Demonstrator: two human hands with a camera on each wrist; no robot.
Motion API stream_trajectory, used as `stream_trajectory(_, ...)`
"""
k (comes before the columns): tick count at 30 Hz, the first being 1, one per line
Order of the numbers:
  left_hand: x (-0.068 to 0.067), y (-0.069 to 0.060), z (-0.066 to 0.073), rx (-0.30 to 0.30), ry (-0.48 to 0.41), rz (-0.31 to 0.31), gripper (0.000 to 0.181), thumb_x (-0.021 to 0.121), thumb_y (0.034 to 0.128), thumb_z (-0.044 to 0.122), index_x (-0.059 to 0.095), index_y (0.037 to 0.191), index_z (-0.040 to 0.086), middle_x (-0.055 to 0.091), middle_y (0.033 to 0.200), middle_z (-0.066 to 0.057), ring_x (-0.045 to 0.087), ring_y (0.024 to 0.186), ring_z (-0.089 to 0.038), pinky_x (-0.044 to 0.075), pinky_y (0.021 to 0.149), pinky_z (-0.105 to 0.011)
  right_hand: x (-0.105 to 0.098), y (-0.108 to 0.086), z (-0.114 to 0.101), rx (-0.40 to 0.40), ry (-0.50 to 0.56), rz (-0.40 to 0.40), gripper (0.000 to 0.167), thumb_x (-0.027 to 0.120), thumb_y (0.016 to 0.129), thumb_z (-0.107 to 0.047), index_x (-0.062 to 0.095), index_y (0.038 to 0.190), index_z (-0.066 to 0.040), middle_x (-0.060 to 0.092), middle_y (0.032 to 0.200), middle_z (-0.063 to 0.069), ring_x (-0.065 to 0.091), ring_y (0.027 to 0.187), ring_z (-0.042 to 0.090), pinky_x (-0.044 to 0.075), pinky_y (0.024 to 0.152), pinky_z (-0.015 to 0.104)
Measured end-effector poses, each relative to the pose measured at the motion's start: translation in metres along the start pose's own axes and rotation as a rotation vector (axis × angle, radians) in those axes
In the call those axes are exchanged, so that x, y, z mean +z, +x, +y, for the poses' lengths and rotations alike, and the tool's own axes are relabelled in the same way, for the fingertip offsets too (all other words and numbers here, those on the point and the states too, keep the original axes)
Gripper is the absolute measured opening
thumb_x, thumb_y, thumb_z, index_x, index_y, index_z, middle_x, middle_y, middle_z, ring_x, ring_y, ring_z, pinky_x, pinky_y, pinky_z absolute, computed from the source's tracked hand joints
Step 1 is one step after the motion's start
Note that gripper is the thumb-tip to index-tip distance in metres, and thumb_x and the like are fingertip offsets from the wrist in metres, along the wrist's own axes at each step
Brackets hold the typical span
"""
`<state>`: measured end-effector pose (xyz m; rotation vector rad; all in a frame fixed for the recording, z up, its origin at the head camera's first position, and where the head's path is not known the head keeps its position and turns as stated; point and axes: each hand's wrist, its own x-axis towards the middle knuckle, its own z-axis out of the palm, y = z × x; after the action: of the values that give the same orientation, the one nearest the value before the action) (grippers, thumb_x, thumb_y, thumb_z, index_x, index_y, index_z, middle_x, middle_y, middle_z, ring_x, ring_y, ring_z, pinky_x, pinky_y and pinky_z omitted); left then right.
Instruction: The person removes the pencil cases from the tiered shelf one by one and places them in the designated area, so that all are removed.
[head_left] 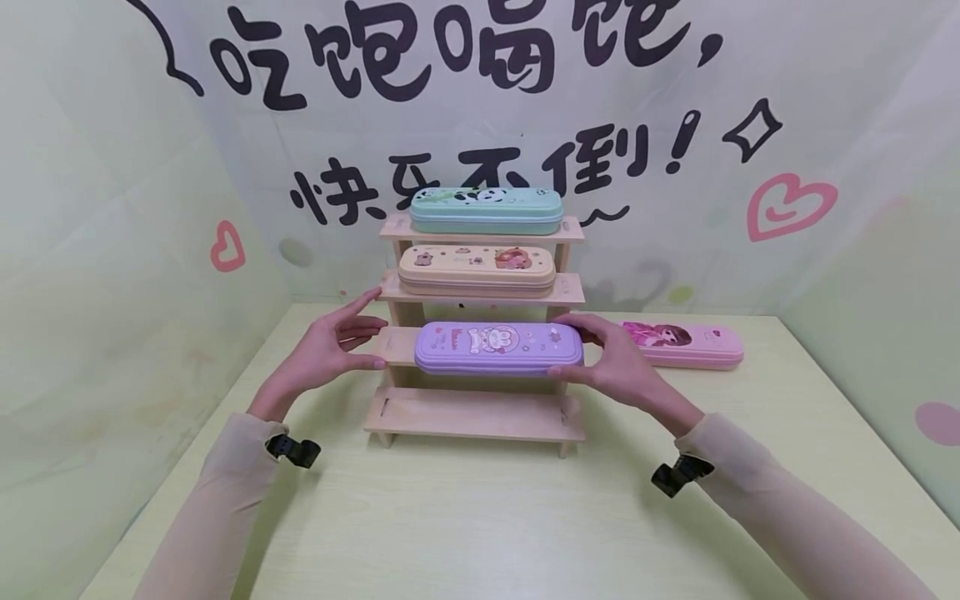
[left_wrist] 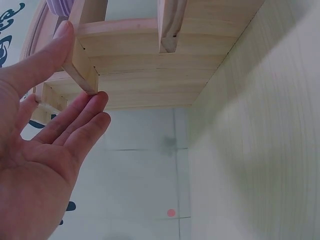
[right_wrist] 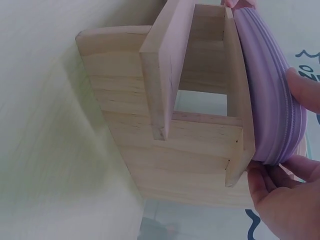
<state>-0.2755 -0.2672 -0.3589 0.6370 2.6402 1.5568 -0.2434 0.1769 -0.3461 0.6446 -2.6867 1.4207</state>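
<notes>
A purple pencil case (head_left: 498,348) with a cartoon figure on its lid lies across the second shelf from the bottom of a wooden stepped rack (head_left: 465,414), set toward the right end. My right hand (head_left: 618,362) grips the case's right end, thumb at the front and fingers behind. In the right wrist view the zipped side of the case (right_wrist: 272,90) rests against the shelf board. My left hand (head_left: 333,346) is at the rack's left side, fingers mostly straight. Its thumb and fingertips touch the shelf end (left_wrist: 82,70).
A cream pencil case (head_left: 477,271) sits on the shelf above, and a mint panda pencil case (head_left: 486,210) on the top shelf. To the right, behind my right hand, a pink pencil case (head_left: 693,346) lies on the table (head_left: 465,517). A printed cloth (head_left: 660,250) hangs behind.
</notes>
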Motion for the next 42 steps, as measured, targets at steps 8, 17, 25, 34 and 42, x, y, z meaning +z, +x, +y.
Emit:
stream_trajectory(8,0.0,0.001,-0.002,0.007,-0.001,-0.001,0.11,0.093,0.0792,0.002,0.035,0.165,0.038,0.062,0.141,-0.018,0.059,0.132,-0.033,0.05,0.112,-0.036,-0.008,-0.01,0.0,-0.01,0.036,0.005,0.075,0.092,0.084,-0.024,0.058,0.148,-0.006,0.058,0.147,0.014,0.056,0.13,0.033,0.044,0.116,0.058)
stream_trajectory(17,0.0,0.0,-0.003,0.012,-0.022,-0.002,0.109,0.093,0.0792,0.002,0.036,0.165,0.038,0.062,0.141,-0.017,0.059,0.132,-0.033,0.048,0.113,-0.043,-0.022,-0.024,0.003,-0.023,0.051,0.009,0.072,0.09,0.086,-0.021,0.057,0.148,-0.005,0.059,0.145,0.015,0.057,0.134,0.036,0.041,0.119,0.059)
stream_trajectory(25,-0.001,0.0,-0.002,0.028,-0.037,-0.009,0.108,0.092,0.0804,0.001,0.035,0.166,0.035,0.063,0.141,-0.018,0.059,0.133,-0.033,0.048,0.114,-0.041,-0.038,-0.037,0.008,-0.03,-0.015,0.023,0.071,0.09,0.086,-0.021,0.059,0.148,-0.009,0.061,0.143,0.009,0.059,0.128,0.029,0.048,0.106,0.024)
stream_trajectory(34,-0.001,0.0,-0.004,0.03,-0.032,-0.013,0.108,0.093,0.0805,0.003,0.035,0.165,0.037,0.062,0.142,-0.018,0.059,0.133,-0.032,0.048,0.114,-0.041,-0.058,-0.055,0.015,-0.115,-0.02,0.06,0.069,0.09,0.086,-0.01,0.06,0.148,-0.008,0.062,0.141,0.01,0.062,0.116,0.009,0.048,0.098,0.009)
stream_trajectory(42,-0.002,0.001,-0.003,0.028,-0.035,-0.015,0.107,0.092,0.0812,0.004,0.035,0.165,0.037,0.063,0.141,-0.018,0.059,0.133,-0.032,0.047,0.115,-0.046,-0.078,-0.072,0.029,-0.16,0.019,0.088,0.073,0.088,0.083,0.004,0.061,0.149,-0.012,0.06,0.142,0.005,0.064,0.114,0.011,0.053,0.092,0.011)
